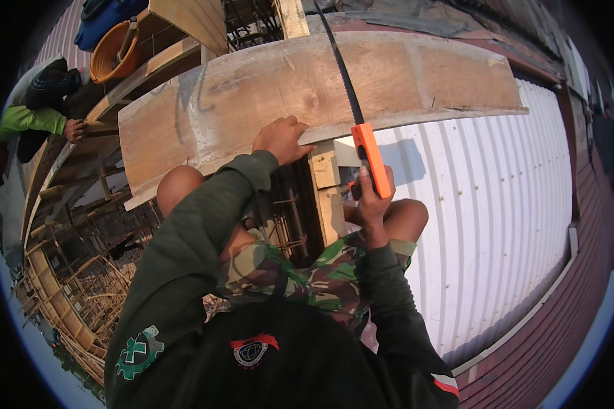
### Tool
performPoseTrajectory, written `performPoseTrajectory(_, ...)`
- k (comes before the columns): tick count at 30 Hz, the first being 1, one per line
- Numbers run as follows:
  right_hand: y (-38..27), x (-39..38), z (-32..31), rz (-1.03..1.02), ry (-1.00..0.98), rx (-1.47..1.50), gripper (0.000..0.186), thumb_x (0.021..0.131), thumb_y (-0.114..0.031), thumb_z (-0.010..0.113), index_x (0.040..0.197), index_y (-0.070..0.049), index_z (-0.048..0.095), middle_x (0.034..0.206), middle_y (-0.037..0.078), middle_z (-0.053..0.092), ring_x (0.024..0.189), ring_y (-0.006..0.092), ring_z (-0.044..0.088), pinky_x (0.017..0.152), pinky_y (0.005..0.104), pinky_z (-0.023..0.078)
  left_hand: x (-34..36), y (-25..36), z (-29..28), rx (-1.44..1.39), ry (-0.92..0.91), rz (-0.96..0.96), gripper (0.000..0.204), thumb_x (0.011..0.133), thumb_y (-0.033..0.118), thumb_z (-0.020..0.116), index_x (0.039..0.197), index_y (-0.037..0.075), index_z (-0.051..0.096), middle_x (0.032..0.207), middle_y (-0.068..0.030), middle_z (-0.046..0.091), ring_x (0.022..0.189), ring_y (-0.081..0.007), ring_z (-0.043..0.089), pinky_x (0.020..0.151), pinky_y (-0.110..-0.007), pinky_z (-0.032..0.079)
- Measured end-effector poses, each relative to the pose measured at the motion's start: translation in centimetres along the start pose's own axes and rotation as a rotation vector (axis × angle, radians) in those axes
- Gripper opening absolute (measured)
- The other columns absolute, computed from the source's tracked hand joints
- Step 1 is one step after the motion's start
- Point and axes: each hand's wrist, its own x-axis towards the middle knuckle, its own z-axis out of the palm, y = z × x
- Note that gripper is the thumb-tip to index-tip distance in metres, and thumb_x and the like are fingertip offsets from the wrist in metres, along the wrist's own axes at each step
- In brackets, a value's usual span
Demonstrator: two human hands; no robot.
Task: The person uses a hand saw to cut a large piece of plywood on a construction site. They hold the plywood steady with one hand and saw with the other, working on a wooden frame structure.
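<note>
saw [368,146] over board [266,95], left hand [281,141] on near edge, open gap between

Saw handle [370,153] — smooth plastic; blade [346,76] — matt metal; board [266,88] — rough, scuffed wood.

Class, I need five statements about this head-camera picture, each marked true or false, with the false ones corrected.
1. The right hand holds an orange-handled saw. True.
2. The left hand is inside a bucket. False: the left hand rests at the wooden board's near edge.
3. White corrugated sheeting lies on the person's right. True.
4. The blade points toward the person's lap. False: the blade points away from it.
5. An orange bucket appears at upper left. True.
</note>
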Motion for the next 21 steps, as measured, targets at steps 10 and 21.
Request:
performPoseTrajectory(10, -0.1, -9.2, -2.2, -0.044, -0.103, -0.446, 0.019, 0.092, -0.016, 0.075, 0.094, -0.001, 0.063, 0.076, 0.016, 0.064, 0.067, 0.0327, 0.065, 0.063, 0.0401, 0.05, 0.0, -0.3, 0.6, -0.02, -0.008, -0.054, 0.054, 0.083, 0.049, 0.08, 0.12, 0.011, 0.074, 0.11, -0.0114, 0.068, 0.108, -0.0332, 0.066, 0.091, -0.044, 0.054)
performPoseTrajectory(21, 3.0, -1.3, -1.4, -0.121, 0.166, -0.477, 0.029, 0.096, -0.022, 0.074, 0.111, 0.001, 0.065, 0.102, 0.016, 0.068, 0.09, 0.0332, 0.067, 0.081, 0.0421, 0.053, -0.4, -0.5, 0.7, -0.047, 0.029, -0.073, 0.049, 0.083, 0.049, 0.079, 0.11, 0.008, 0.075, 0.11, -0.0104, 0.07, 0.11, -0.0328, 0.066, 0.091, -0.047, 0.056)
